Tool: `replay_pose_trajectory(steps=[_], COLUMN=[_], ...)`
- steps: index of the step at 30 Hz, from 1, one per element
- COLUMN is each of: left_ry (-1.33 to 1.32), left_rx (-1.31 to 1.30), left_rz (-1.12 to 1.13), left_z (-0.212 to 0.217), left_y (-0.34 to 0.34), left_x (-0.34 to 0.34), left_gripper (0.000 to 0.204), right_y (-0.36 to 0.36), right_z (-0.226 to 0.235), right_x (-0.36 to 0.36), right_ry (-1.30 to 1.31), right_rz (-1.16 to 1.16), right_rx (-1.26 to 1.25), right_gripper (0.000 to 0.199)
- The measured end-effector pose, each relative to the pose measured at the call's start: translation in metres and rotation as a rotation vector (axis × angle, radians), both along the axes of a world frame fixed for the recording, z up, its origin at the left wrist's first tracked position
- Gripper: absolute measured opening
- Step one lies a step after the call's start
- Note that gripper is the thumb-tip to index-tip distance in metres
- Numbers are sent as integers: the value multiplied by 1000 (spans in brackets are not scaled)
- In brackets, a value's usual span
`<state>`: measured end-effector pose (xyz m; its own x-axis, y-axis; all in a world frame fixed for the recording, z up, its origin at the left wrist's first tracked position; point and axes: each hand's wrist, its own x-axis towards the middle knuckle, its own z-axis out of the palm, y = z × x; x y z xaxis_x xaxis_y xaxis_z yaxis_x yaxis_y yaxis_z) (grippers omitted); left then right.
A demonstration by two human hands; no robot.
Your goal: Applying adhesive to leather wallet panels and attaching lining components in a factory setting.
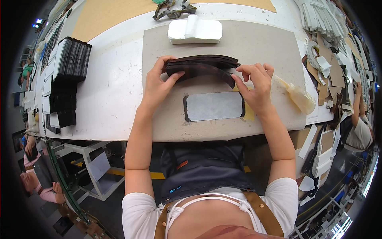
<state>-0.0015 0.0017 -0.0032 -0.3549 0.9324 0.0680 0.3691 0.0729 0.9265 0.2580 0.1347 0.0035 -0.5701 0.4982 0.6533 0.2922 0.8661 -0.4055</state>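
My left hand point(162, 81) is closed around the left end of a stack of thin dark brown, leather-like strips point(199, 67), thumb on the near side and fingers behind. The stack is raised over the grey board. Its nearest strip curves away from the others at the right end. There my right hand point(256, 83) pinches that strip's corner between thumb and fingers, the other fingers bent above. Just below the stack lies a white rectangular panel point(215, 106) with black edges and corners. A yellow piece point(249, 112) shows from under its right side.
A grey board point(167, 123) covers the middle of the white table point(111, 91). White folded wipes point(195, 32) lie at its far side. A soft bottle point(301, 99) of yellowish stuff rests right. Black-and-white panel stacks point(71, 59) stand left; tape and scraps point(318, 59) crowd the right. Other people work at both sides.
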Motion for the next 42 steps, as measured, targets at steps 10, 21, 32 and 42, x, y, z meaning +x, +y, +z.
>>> replay_pose_trajectory(steps=[10,21,32,42], left_ry=[1,-8,-4,-6], left_rx=[13,24,22,19], left_rz=[-6,-5,-9,-7], left_z=[0,0,0,1], left_y=[0,0,0,1], left_x=[0,1,0,1], left_gripper=[37,36,36,36], right_y=[1,1,3,2], right_z=[-1,1,-3,-4], right_x=[0,0,1,1], right_ry=[4,-30,-44,27], right_rz=[-4,-16,-23,-28], right_rx=[22,-14,41,-16], right_gripper=[24,19,14,26])
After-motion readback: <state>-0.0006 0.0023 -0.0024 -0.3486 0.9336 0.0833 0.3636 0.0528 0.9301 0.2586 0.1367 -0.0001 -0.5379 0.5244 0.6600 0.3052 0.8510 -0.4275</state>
